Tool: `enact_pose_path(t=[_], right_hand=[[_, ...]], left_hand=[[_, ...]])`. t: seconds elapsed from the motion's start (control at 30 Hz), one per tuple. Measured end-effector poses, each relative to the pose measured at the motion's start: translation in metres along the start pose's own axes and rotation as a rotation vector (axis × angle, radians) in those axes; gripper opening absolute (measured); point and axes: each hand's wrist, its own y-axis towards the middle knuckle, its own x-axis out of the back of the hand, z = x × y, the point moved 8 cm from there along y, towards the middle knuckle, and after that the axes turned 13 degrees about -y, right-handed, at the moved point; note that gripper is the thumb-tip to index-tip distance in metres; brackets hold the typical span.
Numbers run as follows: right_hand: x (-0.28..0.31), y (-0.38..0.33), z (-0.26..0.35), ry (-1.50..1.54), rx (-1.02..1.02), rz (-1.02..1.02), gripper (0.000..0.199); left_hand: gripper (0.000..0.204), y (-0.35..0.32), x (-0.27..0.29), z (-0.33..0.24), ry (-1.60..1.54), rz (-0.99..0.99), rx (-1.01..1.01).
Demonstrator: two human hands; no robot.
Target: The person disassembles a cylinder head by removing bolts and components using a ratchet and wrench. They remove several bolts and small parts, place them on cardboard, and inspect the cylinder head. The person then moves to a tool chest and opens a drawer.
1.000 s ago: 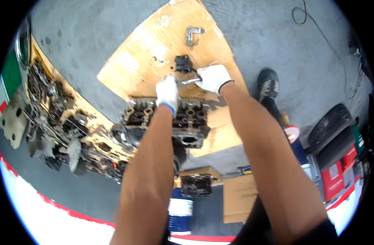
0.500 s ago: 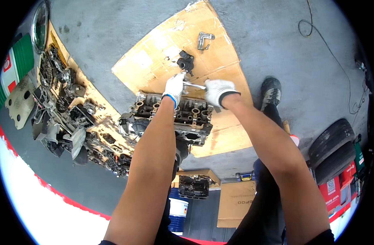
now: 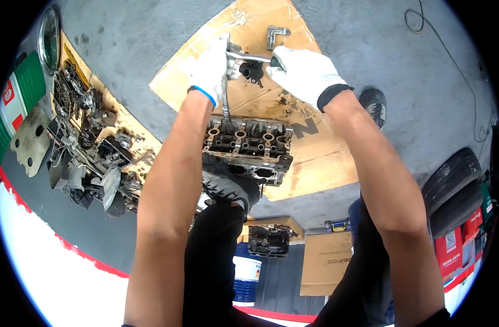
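A ratchet wrench (image 3: pixel 253 57) runs between my two white-gloved hands. My left hand (image 3: pixel 210 64) is closed around its head end, at the top of a long extension bar (image 3: pixel 226 104). The bar's lower end goes down into the far side of a cylinder head (image 3: pixel 249 143); what it sits on there is hidden. My right hand (image 3: pixel 305 70) grips the wrench's dark handle end. Below the wrench a black housing part (image 3: pixel 252 72) lies on a flattened cardboard sheet (image 3: pixel 195 54). My left shoe (image 3: pixel 227 188) is against the near side of the cylinder head.
An L-shaped metal bracket (image 3: pixel 276 36) lies on the cardboard's far part. Greasy engine parts (image 3: pixel 91 147) cover another sheet at left. Behind my legs are an engine block (image 3: pixel 268 241), a cardboard box (image 3: pixel 325 261) and a blue-white drum (image 3: pixel 246 278). Tyres (image 3: pixel 451 185) stand at right.
Both hands have risen and moved farther away, spreading wider, with the wrench. The extension bar now shows standing in the cylinder head. The view has shifted a little.
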Motion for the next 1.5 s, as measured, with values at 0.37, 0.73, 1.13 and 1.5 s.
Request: enact_pose_path(t=[0.37,0.73,1.13,1.5], right_hand=[[-0.046,0.025,0.036,0.125,-0.051,0.059,0.029],[-0.053,0.033,0.039,0.146,-0.101,0.272,0.033],[-0.065,0.030,0.047,0.139,-0.065,0.262,0.031],[-0.118,0.012,0.080,0.175,0.010,0.396,0.036]], left_hand=[[0.043,0.028,0.057,0.010,0.114,-0.073,0.023],[0.039,0.029,0.062,0.029,0.085,-0.105,0.171],[0.033,0.036,0.069,0.038,0.097,-0.065,0.138],[0.030,0.018,0.129,0.110,-0.092,-0.078,0.224]])
